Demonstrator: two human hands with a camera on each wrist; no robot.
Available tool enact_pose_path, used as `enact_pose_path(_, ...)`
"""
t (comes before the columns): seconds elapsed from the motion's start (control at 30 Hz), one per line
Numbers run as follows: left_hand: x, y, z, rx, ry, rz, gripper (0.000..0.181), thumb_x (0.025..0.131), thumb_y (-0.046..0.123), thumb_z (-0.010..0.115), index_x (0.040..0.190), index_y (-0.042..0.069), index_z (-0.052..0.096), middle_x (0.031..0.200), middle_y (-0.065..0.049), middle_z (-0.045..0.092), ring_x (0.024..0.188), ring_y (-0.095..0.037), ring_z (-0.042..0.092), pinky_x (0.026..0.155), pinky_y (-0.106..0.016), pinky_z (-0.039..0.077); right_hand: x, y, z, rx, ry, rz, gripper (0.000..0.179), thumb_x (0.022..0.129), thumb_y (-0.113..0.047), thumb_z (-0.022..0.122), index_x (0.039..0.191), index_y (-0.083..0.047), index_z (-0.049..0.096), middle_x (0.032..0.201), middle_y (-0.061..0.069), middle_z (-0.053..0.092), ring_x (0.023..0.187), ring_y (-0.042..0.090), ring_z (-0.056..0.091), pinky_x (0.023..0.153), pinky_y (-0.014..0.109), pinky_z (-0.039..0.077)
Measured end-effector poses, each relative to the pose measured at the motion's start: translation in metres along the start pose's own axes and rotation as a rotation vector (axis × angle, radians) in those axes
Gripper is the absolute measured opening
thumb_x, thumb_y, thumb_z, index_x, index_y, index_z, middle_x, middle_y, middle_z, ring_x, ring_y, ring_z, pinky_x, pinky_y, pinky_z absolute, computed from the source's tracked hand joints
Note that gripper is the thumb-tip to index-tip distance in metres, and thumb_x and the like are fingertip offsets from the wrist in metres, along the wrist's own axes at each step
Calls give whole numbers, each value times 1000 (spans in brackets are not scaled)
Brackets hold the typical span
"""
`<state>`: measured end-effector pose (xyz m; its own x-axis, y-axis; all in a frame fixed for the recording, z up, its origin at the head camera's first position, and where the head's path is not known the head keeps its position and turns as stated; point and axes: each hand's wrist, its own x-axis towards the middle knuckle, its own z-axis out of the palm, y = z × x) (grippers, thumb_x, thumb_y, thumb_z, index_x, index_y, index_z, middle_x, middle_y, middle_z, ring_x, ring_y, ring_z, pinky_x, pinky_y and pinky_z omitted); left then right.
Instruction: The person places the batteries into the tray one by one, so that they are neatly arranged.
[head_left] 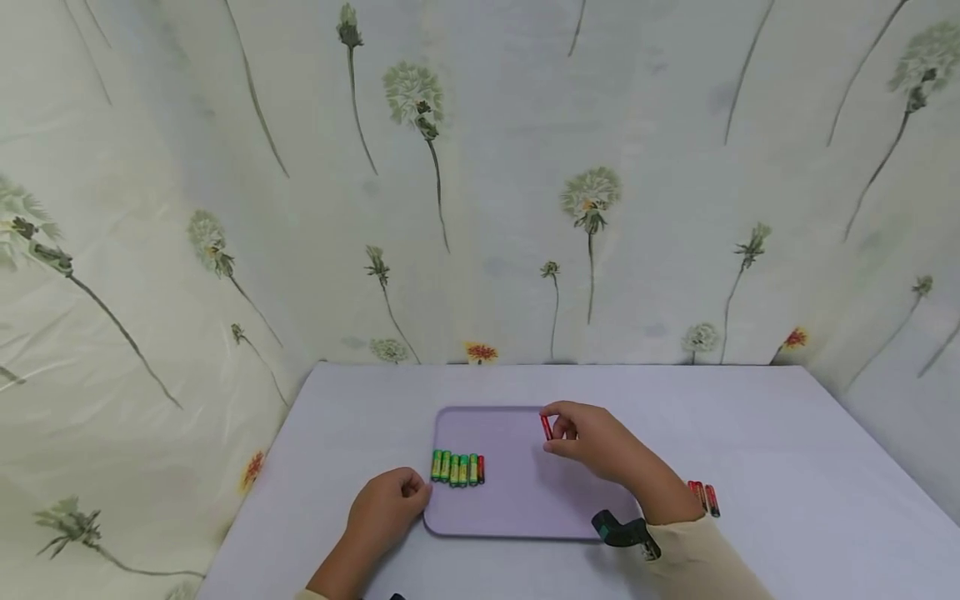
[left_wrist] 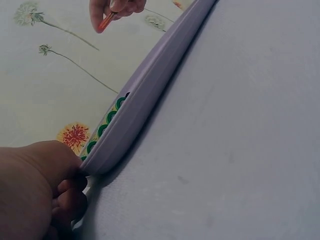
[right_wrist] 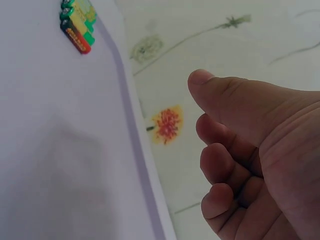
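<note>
My right hand (head_left: pixel 588 433) pinches a red battery (head_left: pixel 546 427) between thumb and fingers, raised over the right part of a lilac tray (head_left: pixel 525 521). In the right wrist view that battery is hidden behind the right hand (right_wrist: pixel 260 150). My left hand (head_left: pixel 388 508) grips the tray's left rim, thumb at the edge and fingers curled; the left wrist view shows this hand (left_wrist: pixel 35 185) at the tray corner. Several green batteries (head_left: pixel 453 469) stand side by side in a row near the tray's left side, with one red and black battery (head_left: pixel 481 469) at the row's right end.
More red batteries (head_left: pixel 711 500) lie on the white table (head_left: pixel 780 450) right of the tray, partly behind my right forearm. A curtain with a dandelion print (head_left: pixel 495 208) hangs behind the table. A dark strap with a camera (head_left: pixel 626 532) sits on my right wrist.
</note>
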<state>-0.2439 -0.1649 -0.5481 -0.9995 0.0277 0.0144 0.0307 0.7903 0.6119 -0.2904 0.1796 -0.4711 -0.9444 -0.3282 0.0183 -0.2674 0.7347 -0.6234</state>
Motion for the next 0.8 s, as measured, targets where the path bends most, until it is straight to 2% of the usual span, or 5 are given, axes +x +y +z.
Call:
enact_pose_path(0.4, -1, 0, -1, -2, 4, 28, 23, 92, 37, 75, 76, 25, 64, 70, 10, 57, 66, -10, 50, 63, -31, 39, 19, -13, 22, 30, -47, -37, 48, 92, -21, 82, 136, -12, 65, 91, -8, 62, 84, 14, 57, 68, 29, 49)
enact_pose_path(0.8, 2, -5, 0, 3, -6, 5, 24, 93, 39, 74, 76, 26, 63, 69, 11, 57, 65, -11, 50, 61, -31, 38, 37, -22, 52, 58, -90, -72, 43, 90, -23, 84, 128, -12, 68, 88, -8, 63, 81, 13, 57, 69, 30, 49)
